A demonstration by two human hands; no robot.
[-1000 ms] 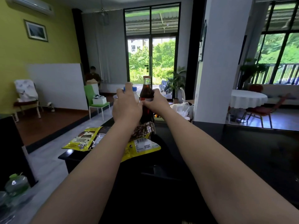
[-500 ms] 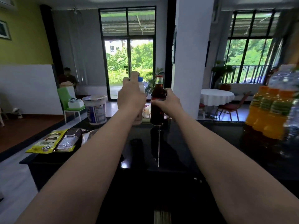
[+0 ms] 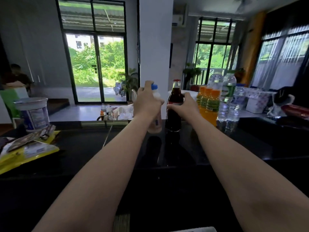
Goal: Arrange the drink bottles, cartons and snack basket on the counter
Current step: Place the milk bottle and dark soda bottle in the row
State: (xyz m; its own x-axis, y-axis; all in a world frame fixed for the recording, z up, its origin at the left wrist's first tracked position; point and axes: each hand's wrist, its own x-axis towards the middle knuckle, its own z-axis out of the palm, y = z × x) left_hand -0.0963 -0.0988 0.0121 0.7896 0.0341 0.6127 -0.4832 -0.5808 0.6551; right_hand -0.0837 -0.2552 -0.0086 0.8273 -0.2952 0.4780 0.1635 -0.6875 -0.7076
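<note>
Standing upright: dark bottle (image 3: 174, 108), pale bottle (image 3: 156, 111).

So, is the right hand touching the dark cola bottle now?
Touching. The head view shows the right hand wrapped around the dark cola bottle at its label, fingers lying on the glass.

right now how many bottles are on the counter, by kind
orange drink bottles: 3
clear water bottles: 3, perhaps more hidden behind
dark cola bottle, in the right hand: 1
pale blue-capped bottle, in the left hand: 1
total: 8
</note>
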